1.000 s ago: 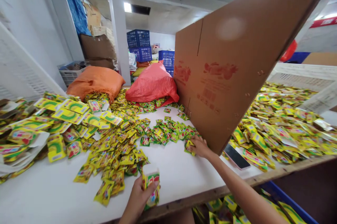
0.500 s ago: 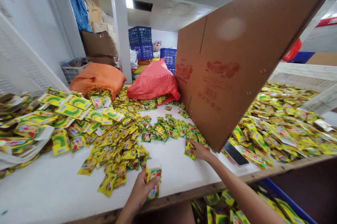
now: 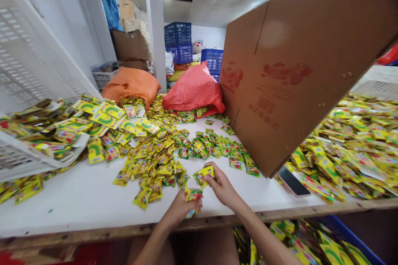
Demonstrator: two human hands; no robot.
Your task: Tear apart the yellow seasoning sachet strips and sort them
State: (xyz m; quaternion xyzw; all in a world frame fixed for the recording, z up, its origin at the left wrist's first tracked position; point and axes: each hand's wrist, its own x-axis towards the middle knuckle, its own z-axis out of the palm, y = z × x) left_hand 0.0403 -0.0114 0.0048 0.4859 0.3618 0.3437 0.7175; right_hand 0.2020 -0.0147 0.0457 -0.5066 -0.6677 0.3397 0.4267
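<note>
My left hand (image 3: pixel 183 207) is wrapped round a small yellow-green box (image 3: pixel 193 195) near the table's front edge. Just above and to the right, my right hand (image 3: pixel 219 184) pinches a yellow sachet (image 3: pixel 202 176), close to the box's upper end. Loose yellow sachets (image 3: pixel 155 161) lie in a heap beyond my left hand. Green sachets (image 3: pixel 211 144) are scattered farther back in the middle. Flat yellow boxes (image 3: pixel 105 119) are piled at the left.
A large cardboard carton (image 3: pixel 280 70) leans at the right, beside a phone (image 3: pixel 294 182). More yellow packs (image 3: pixel 351 144) lie behind the phone. Orange (image 3: pixel 133 84) and red sacks (image 3: pixel 195 88) stand at the back. A white crate (image 3: pixel 27 153) is at the left.
My right hand has moved left from beside the carton with a yellow sachet, up to the box in my left hand. The camera view has shifted left.
</note>
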